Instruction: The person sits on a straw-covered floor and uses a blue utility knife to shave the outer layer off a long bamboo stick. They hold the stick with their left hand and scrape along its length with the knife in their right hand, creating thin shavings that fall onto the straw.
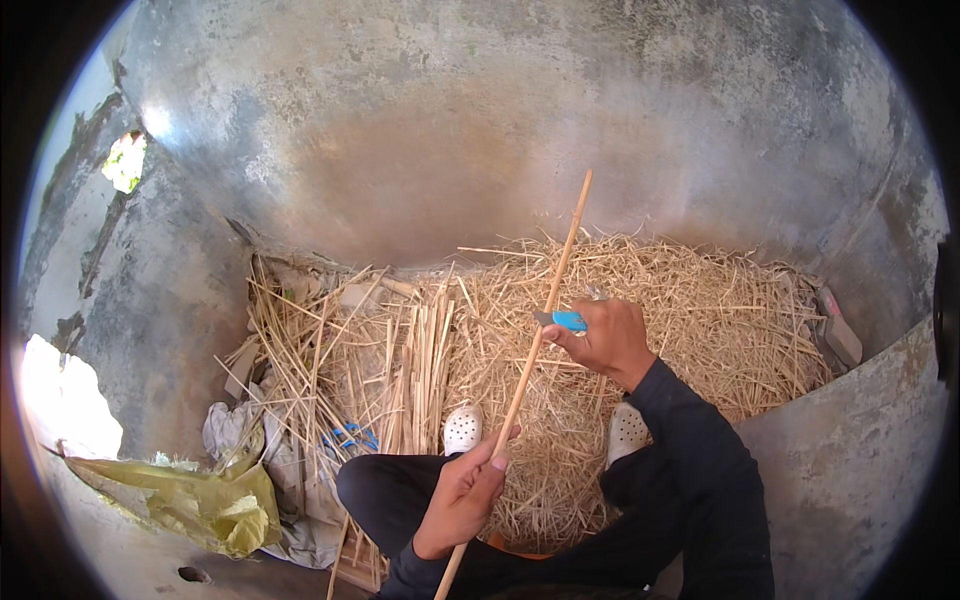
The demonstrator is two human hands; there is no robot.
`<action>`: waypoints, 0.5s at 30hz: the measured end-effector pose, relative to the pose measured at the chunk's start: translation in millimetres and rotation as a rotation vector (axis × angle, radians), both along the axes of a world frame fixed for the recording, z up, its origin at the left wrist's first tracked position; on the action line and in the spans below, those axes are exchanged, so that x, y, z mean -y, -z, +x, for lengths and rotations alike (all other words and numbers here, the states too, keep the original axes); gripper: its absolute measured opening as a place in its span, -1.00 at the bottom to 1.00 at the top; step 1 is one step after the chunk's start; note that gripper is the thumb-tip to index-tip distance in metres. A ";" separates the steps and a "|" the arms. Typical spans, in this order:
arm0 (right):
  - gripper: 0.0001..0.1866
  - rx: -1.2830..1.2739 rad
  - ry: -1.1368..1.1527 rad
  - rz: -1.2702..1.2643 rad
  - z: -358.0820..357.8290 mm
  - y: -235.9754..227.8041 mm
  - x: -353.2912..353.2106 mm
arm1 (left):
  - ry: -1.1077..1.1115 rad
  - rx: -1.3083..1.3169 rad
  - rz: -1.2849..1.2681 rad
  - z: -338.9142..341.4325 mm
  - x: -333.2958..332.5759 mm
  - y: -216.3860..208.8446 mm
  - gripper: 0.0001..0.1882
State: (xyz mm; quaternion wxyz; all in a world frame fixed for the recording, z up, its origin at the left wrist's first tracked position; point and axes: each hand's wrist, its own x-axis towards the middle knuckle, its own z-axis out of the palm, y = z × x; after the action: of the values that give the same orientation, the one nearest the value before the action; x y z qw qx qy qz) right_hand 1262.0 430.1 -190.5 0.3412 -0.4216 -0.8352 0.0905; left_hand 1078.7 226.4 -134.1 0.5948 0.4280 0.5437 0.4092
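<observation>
A long, thin, pale wooden stick [569, 240] slants from the lower edge up toward the far wall. Around its lower part the fingers of my left hand [466, 498] are closed, thumb lying along the wood. My right hand [605, 338] grips a small knife with a blue handle [570, 320], and the short grey blade rests against the stick above its middle. Part of the handle is hidden inside my right fist. Loose pale shavings [690, 320] cover the floor below both hands.
Split sticks [425, 370] lie in a bundle at the left, beside thinner scattered ones. A yellowish sack [180, 500] and grey cloth sit at lower left. Two white perforated shoes [462, 430] stand in the shavings. Concrete walls [480, 130] enclose the space, with a brick [840, 330] at right.
</observation>
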 end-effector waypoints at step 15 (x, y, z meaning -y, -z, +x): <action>-0.18 -0.015 -0.160 0.191 -8.9 -7.5 28.1 | -0.014 -0.302 0.128 -2.1 14.0 -7.0 -0.56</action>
State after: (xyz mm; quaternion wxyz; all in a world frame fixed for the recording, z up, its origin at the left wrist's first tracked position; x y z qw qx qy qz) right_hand 1253.1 402.0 -183.1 0.3777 -0.3185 -0.8685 0.0405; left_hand 1076.6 212.4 -127.1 0.4749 0.5177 0.6028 0.3782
